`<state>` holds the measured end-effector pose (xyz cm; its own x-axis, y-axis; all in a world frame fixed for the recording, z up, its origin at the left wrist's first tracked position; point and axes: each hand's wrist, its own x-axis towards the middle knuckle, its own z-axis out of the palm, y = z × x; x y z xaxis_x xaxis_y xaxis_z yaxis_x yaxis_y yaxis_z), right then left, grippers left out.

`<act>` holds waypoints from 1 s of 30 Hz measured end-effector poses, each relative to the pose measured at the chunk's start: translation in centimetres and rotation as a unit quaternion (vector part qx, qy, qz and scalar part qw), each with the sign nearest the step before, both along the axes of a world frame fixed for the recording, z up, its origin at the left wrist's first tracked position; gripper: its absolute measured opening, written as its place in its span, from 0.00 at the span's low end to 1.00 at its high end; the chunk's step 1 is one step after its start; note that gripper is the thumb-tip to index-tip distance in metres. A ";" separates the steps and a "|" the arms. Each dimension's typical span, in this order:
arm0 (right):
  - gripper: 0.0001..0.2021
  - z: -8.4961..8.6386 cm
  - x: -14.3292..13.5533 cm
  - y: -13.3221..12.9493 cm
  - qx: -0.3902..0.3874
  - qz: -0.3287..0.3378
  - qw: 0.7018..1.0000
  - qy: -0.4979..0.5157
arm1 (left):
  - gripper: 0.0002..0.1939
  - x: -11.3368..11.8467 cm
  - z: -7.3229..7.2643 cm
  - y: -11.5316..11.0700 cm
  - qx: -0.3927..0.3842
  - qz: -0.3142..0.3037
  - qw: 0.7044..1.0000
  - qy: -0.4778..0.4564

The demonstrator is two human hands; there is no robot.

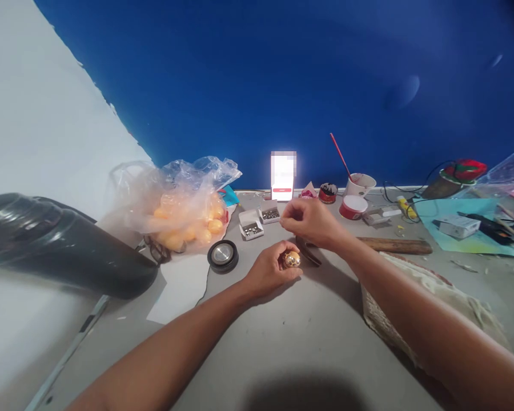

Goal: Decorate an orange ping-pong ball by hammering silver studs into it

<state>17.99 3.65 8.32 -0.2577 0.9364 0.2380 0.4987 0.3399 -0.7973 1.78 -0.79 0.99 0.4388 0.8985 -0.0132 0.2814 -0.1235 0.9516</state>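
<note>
My left hand (270, 267) is closed around a small orange-gold ball (292, 260) with shiny patches, held low over the grey tabletop. Above and to the right of it, my right hand (306, 220) is in a pinch; whatever its fingertips hold, if anything, is hidden or too small to name. Two small open white boxes stand just beyond my hands, a nearer box (251, 225) and a farther box (269, 212), both with shiny metallic bits inside. A hammer with a wooden handle (394, 245) lies partly under my right forearm, its dark head (309, 252) near the ball.
A round black-rimmed object (223, 256) sits left of my left hand. Behind it is a clear plastic bag (184, 211) of orange balls. A lit phone (282, 177) leans at the wall. Rightward are a white cup (360, 184), a red-and-white tub (353, 207) and a cloth (428, 302).
</note>
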 end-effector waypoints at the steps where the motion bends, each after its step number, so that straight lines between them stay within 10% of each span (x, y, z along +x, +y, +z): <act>1: 0.02 -0.5 0.9 -0.8 -0.031 0.001 0.999 0.024 | 0.18 0.0 -0.1 0.1 -0.002 0.004 1.000 -0.014; 10: 0.17 -5.8 3.8 -3.8 -0.181 -0.043 0.952 0.243 | 0.22 -0.2 -1.3 0.6 -0.081 0.067 0.982 -0.160; 30: 0.17 -6.3 4.5 -3.2 -0.226 0.015 0.916 0.331 | 0.27 -1.0 -0.9 1.7 -0.184 0.072 0.931 -0.306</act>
<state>22.51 0.46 2.05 -0.2253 0.9725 -0.0593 -0.1486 -0.0944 -0.9844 0.77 0.93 0.11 0.3415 0.9324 -0.1185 -0.3395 0.2399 0.9095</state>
